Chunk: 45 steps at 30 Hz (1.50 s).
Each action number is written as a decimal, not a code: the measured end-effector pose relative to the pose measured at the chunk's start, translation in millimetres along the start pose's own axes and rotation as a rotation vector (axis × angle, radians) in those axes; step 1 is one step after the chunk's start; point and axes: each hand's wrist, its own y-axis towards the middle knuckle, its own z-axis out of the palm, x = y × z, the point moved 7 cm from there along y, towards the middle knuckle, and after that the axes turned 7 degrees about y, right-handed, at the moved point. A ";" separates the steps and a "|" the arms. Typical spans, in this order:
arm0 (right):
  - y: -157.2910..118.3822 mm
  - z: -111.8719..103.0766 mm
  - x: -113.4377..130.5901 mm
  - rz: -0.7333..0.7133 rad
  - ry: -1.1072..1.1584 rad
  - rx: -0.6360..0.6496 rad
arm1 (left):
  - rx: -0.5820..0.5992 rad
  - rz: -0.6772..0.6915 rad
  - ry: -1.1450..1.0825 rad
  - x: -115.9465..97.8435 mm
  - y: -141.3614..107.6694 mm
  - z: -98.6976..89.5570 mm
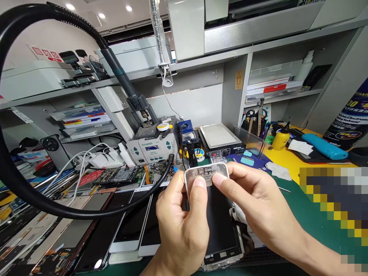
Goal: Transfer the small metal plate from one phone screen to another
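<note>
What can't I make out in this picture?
In the head view:
Metal plate: some lettering, under the left hand and right hand.
Dark screen: upper end, behind the hands.
Spray can: cut off by the right edge.
Lower right: pixelated.

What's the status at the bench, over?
Left hand and right hand closed on metal blade. Blade lettering facing up, partly under thumbs. Black screen below. Black hose loops by left hand, not across blade.
</note>
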 end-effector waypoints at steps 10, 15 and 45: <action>0.9 0.7 -1.0 0.010 0.015 0.011 | -0.004 -0.031 -0.036 -1.5 1.1 0.8; -1.2 -0.4 -0.6 0.002 -0.003 0.016 | 0.018 -0.014 -0.052 -0.1 0.3 1.6; -0.1 0.8 0.0 0.002 -0.001 0.020 | 0.025 0.015 -0.045 2.5 0.1 1.5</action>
